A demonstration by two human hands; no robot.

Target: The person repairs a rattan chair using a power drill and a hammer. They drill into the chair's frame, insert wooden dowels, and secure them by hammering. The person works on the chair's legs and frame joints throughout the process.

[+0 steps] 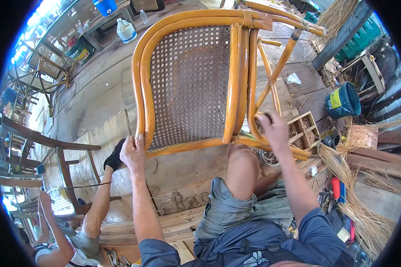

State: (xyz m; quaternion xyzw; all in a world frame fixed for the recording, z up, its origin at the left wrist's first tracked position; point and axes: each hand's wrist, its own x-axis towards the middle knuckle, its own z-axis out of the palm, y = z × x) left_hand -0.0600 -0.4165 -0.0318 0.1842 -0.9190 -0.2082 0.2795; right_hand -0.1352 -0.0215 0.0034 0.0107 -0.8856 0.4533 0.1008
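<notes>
Both forearms come up from the lower edge, in dark blue sleeves pushed to the elbows. The left hand [132, 153] sits at the end of a nearly straight arm, knuckles up, fingers curled over and thumb tucked in a closed grip. The right hand [274, 129] reaches further forward and higher, wrist bent slightly, fingers hooked down and closed. The hands are well apart, with a bare knee raised between them.

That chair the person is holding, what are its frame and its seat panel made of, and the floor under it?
The chair frame looks like bent rattan or cane with a glossy honey varnish: round poles, smooth curves, wrapped bindings at the joints. The seat panel seems to be woven cane, an open mesh of small holes. The floor looks like bare, worn wooden planks, grey and matt with visible seams.
</notes>
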